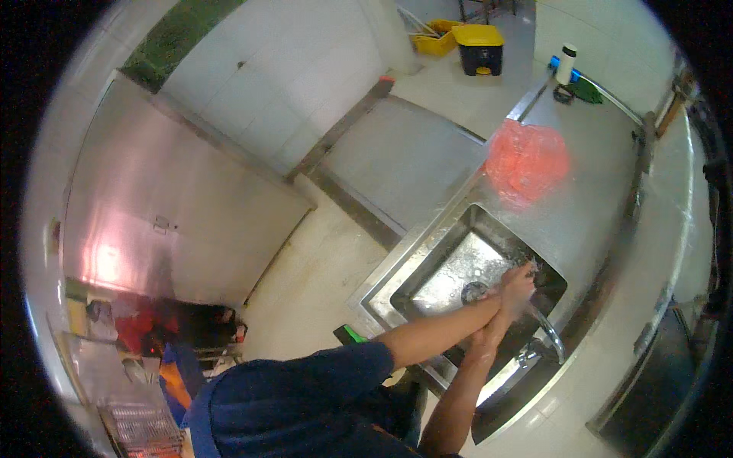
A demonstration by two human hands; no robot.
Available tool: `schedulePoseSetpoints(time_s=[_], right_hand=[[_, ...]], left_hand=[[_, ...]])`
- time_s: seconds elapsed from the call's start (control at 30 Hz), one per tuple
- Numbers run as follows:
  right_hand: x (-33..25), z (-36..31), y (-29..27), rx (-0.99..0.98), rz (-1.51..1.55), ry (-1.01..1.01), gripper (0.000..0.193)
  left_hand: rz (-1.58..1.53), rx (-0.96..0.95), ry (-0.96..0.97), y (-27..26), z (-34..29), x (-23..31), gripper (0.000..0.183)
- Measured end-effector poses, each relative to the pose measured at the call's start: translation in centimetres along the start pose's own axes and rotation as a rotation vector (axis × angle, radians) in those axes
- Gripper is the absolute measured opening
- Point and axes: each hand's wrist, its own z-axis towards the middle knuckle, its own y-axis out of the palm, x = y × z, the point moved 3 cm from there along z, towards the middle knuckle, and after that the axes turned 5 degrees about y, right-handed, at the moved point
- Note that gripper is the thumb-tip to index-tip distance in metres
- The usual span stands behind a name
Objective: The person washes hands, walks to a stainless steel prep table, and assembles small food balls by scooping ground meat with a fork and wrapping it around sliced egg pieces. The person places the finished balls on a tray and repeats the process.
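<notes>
In the head view, my only feed, I see the person's two hands (516, 285) laid over each other above the right half of the steel sink (466, 259), which is let into the bench (603, 145). I can't tell how far the fingers are open, nor where one hand ends and the other begins; I see no object in them, only skin against skin. The left forearm (439, 328) reaches in over the sink's near left edge, crossing near the right wrist.

The chrome tap (551, 333) rises at the sink's right edge, its curved spout just beside the hands. That is my first worry: a quick turn of the wrists could knock knuckles on the metal. I can't clearly make out a stream, but the skin looks wet, so a grip on anything smooth could slip.

The drain (473, 291) sits just left of the hands; if something settled over it, water could pool. The red plastic bag (528, 164) lies on the bench just beyond the sink's far edge, near enough, I judge, for splashes to reach it. Drips over the bench's left edge could make the tiled floor (340, 229) slick underfoot. The navy sleeve (366, 368) ends above the elbow, so soaking it seems unlikely.
</notes>
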Motion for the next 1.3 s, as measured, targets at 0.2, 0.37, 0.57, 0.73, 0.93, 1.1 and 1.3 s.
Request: schedulePoseSetpoints(time_s=[0.2, 0.37, 0.57, 0.73, 0.93, 1.1, 1.3], right_hand=[[-1.4, 5.5, -4.3, -0.029, -0.129, -0.027, 0.025], [-1.0, 8.9, -4.4, 0.046, -0.550, -0.283, 0.028], [-0.3, 11.4, -3.2, 0.185, -0.838, -0.453, 0.028], [-0.4, 8.6, -3.6, 0.181, -0.656, -0.482, 0.029], [-0.7, 2.9, -1.9, 0.109, -0.335, -0.361, 0.035], [-0.2, 2.1, -0.6, -0.068, -0.114, -0.155, 0.041], [0.0, 9.7, -5.7, -0.109, -0.012, -0.075, 0.035]], left_hand=[[0.210, -0.304, 0.055, -3.6, -0.6, -6.1, 0.063], [0.380, -0.039, 0.455, -3.5, -5.3, -2.5, 0.066], [0.899, -0.018, 0.278, -4.0, -9.1, 2.7, 0.063], [0.974, -0.011, 0.129, -2.9, -5.8, 1.0, 0.043], [1.182, -0.136, 0.296, -2.6, -3.8, 4.7, 0.023], [0.898, -0.330, 0.522, -3.4, -4.9, 6.4, 0.025], [0.572, -0.263, 0.487, -4.9, -5.6, 2.6, 0.041]])
